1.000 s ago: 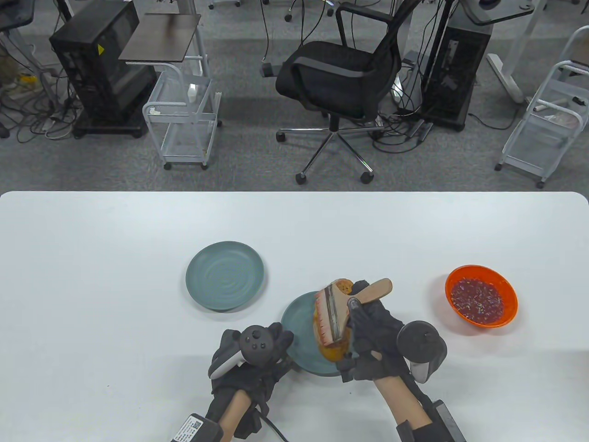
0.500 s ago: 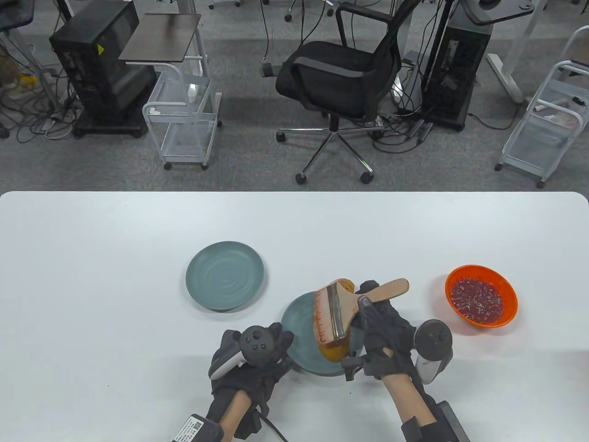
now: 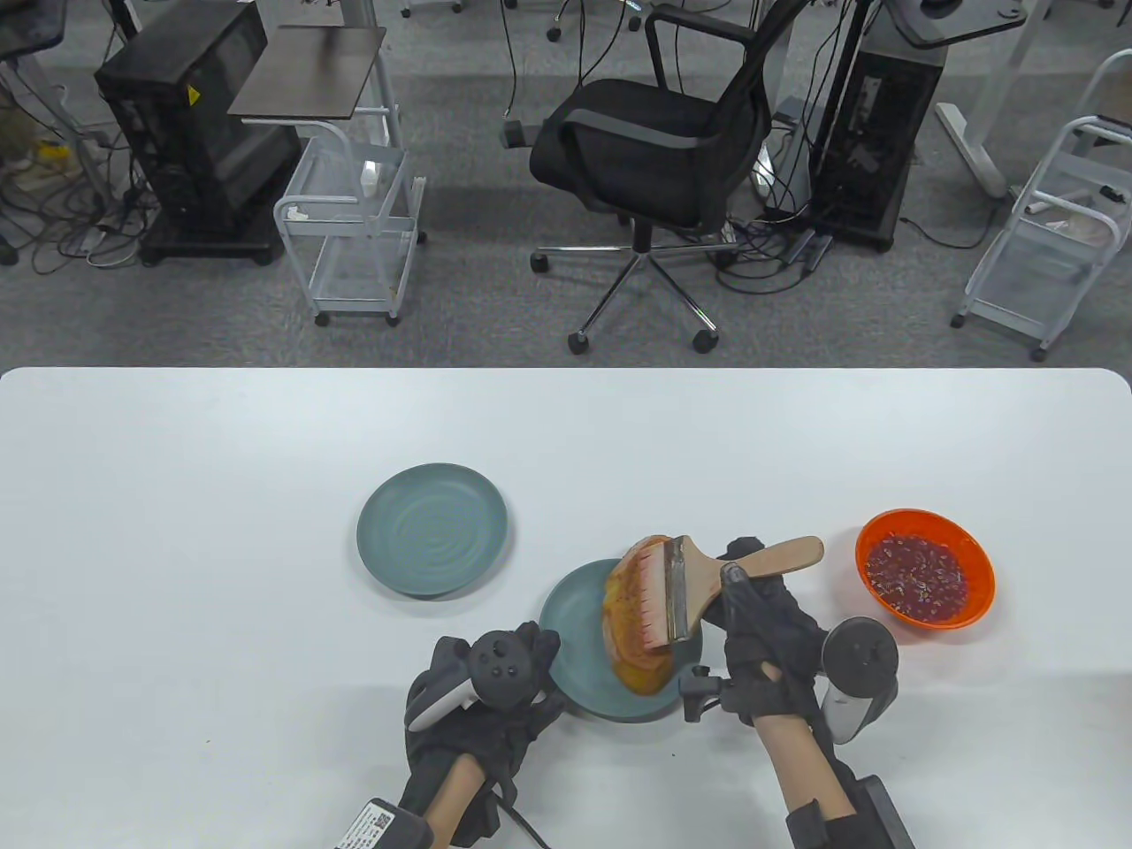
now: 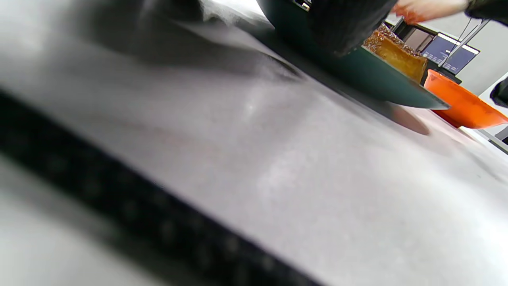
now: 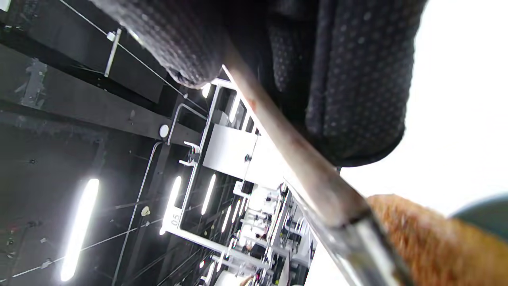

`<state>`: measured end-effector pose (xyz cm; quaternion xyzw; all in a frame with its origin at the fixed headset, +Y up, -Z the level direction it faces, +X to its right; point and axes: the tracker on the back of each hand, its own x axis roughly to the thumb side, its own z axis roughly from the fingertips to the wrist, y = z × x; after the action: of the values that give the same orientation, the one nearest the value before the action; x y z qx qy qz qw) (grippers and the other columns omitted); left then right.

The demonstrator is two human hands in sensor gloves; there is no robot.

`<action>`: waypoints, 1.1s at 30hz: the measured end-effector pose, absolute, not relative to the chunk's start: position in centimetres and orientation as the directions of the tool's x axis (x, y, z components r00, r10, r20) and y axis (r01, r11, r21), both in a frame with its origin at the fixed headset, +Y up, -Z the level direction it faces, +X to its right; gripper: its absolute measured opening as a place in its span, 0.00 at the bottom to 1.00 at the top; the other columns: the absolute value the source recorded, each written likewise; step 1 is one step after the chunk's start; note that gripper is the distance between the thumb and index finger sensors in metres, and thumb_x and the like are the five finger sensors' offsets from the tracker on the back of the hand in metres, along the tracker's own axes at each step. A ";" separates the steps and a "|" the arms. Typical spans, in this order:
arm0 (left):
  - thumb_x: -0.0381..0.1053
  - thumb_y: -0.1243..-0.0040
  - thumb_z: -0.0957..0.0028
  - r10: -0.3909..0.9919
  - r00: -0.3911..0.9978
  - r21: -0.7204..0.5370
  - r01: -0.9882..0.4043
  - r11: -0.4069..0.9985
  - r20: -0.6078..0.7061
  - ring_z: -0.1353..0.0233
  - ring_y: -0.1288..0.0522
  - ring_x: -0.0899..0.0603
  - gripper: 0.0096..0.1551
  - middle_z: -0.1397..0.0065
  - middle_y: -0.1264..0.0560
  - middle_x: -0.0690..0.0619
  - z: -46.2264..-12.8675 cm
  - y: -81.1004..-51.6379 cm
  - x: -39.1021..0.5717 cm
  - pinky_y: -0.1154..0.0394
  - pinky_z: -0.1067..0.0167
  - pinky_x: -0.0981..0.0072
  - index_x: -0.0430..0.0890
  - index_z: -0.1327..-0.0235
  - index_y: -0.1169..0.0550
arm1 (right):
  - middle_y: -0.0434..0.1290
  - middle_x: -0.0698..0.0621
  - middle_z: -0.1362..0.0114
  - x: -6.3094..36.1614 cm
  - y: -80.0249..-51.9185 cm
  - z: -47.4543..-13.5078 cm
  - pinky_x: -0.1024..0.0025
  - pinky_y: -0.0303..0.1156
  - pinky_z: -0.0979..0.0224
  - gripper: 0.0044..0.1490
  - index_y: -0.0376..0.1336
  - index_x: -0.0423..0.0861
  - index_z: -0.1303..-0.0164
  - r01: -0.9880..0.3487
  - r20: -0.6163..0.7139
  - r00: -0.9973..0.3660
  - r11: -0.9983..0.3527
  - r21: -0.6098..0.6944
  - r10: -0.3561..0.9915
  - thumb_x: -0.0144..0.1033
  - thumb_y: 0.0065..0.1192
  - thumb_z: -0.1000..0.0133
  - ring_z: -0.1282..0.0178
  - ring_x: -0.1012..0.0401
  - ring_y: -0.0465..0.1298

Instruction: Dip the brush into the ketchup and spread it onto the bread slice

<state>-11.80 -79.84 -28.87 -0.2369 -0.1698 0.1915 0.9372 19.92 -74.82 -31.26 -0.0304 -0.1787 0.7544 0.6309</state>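
The white worktop point(image 3: 221, 495) carries everything, and the near teal plate point(image 3: 575, 619) serves as the landmark. Beyond the worktop's far edge, well away from that plate, a black office chair point(image 3: 654, 150) stands on grey carpet between two white wire carts point(image 3: 354, 239). A second, bare teal plate point(image 3: 432, 529) sits up and to the left of the near plate, apart from it. The orange bowl of ketchup point(image 3: 924, 568) lies to the right of the near plate, well clear of its rim; the left wrist view shows it past the plate edge too point(image 4: 464, 107). The bread slice point(image 3: 638, 668) lies on the right half of the near plate, its surface glossy orange-brown. The right hand point(image 3: 765, 646) is just right of the plate, its fingers wrapped around the wooden handle of the brush point(image 3: 685, 588), which angles from the hand toward the plate with its reddish bristles resting on the upper part of the bread. The right wrist view shows gloved fingers point(image 5: 357, 79) closed on the handle. The left hand point(image 3: 482, 707) rests at the plate's lower-left rim; whether its fingers pinch the rim or only touch it cannot be told.
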 end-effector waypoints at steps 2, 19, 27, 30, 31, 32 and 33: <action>0.56 0.49 0.31 0.427 0.874 -0.510 -0.264 0.818 0.232 0.15 0.60 0.35 0.43 0.14 0.60 0.44 -28.8 -79.9 -11.7 0.57 0.29 0.37 0.48 0.17 0.58 | 0.70 0.25 0.37 19.2 -75.1 -31.4 0.56 0.88 0.53 0.33 0.62 0.30 0.30 -0.943 0.179 -0.217 -0.159 -0.292 0.960 0.32 0.65 0.41 0.49 0.37 0.84; 0.56 0.49 0.31 0.420 0.877 -0.519 -0.253 0.817 0.234 0.16 0.61 0.35 0.43 0.14 0.61 0.43 -28.8 -80.0 -11.7 0.58 0.29 0.37 0.48 0.17 0.59 | 0.70 0.25 0.37 17.8 -74.4 -31.4 0.55 0.87 0.54 0.33 0.63 0.29 0.30 -0.951 0.197 -0.224 -0.169 -0.260 0.954 0.31 0.66 0.41 0.50 0.36 0.84; 0.56 0.49 0.31 0.418 0.878 -0.522 -0.249 0.816 0.235 0.16 0.61 0.35 0.43 0.14 0.60 0.43 -28.8 -80.0 -11.6 0.58 0.29 0.37 0.48 0.17 0.59 | 0.72 0.25 0.38 20.6 -73.1 -31.3 0.56 0.88 0.55 0.33 0.63 0.29 0.30 -0.847 0.231 -0.455 -0.337 -0.412 0.860 0.32 0.66 0.42 0.51 0.37 0.85; 0.56 0.49 0.31 0.412 0.879 -0.520 -0.243 0.819 0.239 0.16 0.61 0.34 0.43 0.14 0.60 0.43 -28.8 -80.0 -11.6 0.58 0.29 0.37 0.48 0.17 0.59 | 0.72 0.26 0.38 21.3 -73.1 -30.9 0.57 0.88 0.55 0.33 0.63 0.30 0.31 -0.852 0.242 -0.410 -0.276 -0.444 0.879 0.33 0.66 0.41 0.50 0.38 0.85; 0.56 0.49 0.31 0.412 0.879 -0.520 -0.242 0.819 0.239 0.16 0.61 0.34 0.43 0.14 0.60 0.43 -28.8 -80.0 -11.6 0.58 0.29 0.37 0.48 0.17 0.59 | 0.72 0.26 0.38 20.9 -73.5 -31.0 0.57 0.88 0.55 0.33 0.63 0.30 0.30 -0.883 0.231 -0.339 -0.224 -0.411 0.912 0.32 0.66 0.41 0.50 0.38 0.85; 0.56 0.49 0.31 0.412 0.880 -0.521 -0.242 0.819 0.239 0.16 0.61 0.34 0.43 0.14 0.60 0.43 -28.8 -80.0 -11.6 0.58 0.29 0.37 0.48 0.17 0.59 | 0.71 0.26 0.38 20.6 -73.7 -31.1 0.56 0.88 0.55 0.33 0.63 0.30 0.30 -0.900 0.224 -0.302 -0.199 -0.387 0.927 0.32 0.66 0.41 0.50 0.37 0.85; 0.56 0.49 0.31 0.412 0.879 -0.522 -0.241 0.818 0.239 0.16 0.61 0.34 0.43 0.14 0.60 0.43 -28.8 -80.0 -11.5 0.58 0.29 0.37 0.48 0.17 0.59 | 0.71 0.25 0.38 19.9 -74.3 -31.3 0.56 0.88 0.55 0.33 0.63 0.29 0.30 -0.924 0.205 -0.248 -0.168 -0.344 0.947 0.32 0.66 0.41 0.50 0.37 0.84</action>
<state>-11.54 -80.02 -28.79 -0.2460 -0.1731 0.1741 0.9377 19.91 -74.26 -31.33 -0.0282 -0.2027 0.7636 0.6124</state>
